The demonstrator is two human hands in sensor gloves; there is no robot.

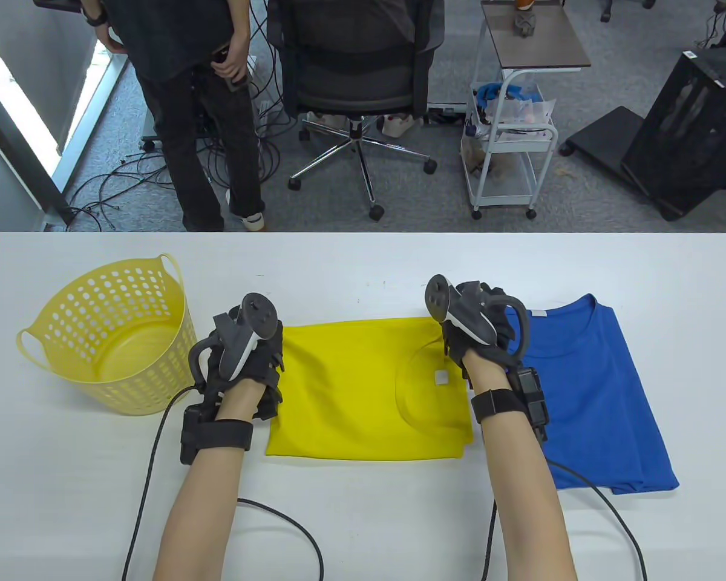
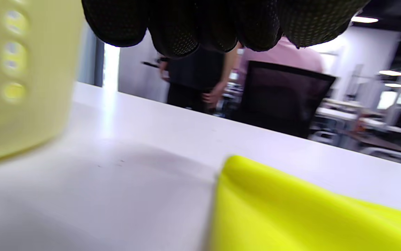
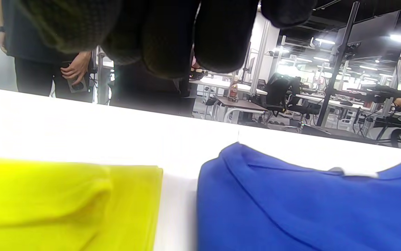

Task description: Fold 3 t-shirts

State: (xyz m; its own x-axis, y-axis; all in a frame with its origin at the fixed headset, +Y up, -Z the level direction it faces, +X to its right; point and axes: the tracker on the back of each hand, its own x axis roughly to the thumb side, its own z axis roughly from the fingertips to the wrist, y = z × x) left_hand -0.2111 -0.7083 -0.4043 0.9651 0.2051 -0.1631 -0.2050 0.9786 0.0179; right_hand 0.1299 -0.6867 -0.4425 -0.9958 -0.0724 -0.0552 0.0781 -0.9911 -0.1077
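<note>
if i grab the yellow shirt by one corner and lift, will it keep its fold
Probably not. The yellow t-shirt is thin cloth lying flat in soft layers on the table, so it would likely droop and unfold. It looks light, and should slide easily on the smooth tabletop. Lifting it from two edges seems safer.

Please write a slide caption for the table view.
Gloved hands flank a folded yellow t-shirt, between a yellow basket and a blue t-shirt.

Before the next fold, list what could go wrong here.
1. The yellow shirt lies very close to the blue shirt; the right hand, at that edge, might drag the blue one along.
2. The basket stands just left of the left hand; a wide sweep could knock it.
</note>
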